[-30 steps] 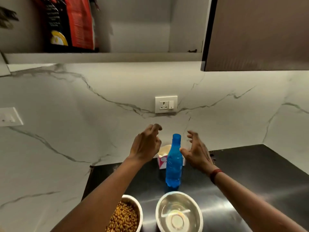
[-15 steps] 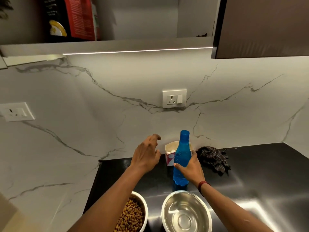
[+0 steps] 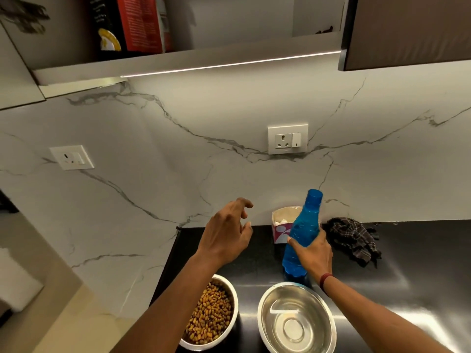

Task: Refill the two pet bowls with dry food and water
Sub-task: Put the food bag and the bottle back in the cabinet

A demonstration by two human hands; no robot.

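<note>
Black surface [image 3: 413,253]: right hand [image 3: 314,253] has fingers wrapped round the blue bottle [image 3: 303,225] mid-body. Good spot, since it's slick plastic and probably heavy. Left hand [image 3: 226,235] is loose and empty.

Blue bottle [image 3: 303,233]; brown kibble [image 3: 210,317] in steel bowl [image 3: 230,296]; dark checked cloth [image 3: 353,238]; black counter [image 3: 420,250]; white grey-veined marble wall [image 3: 178,154].

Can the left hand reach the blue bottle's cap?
Probably yes. The left hand hovers open beside the blue bottle with nothing between them, and the cap stands free above the right hand gripping the bottle's middle.
</note>
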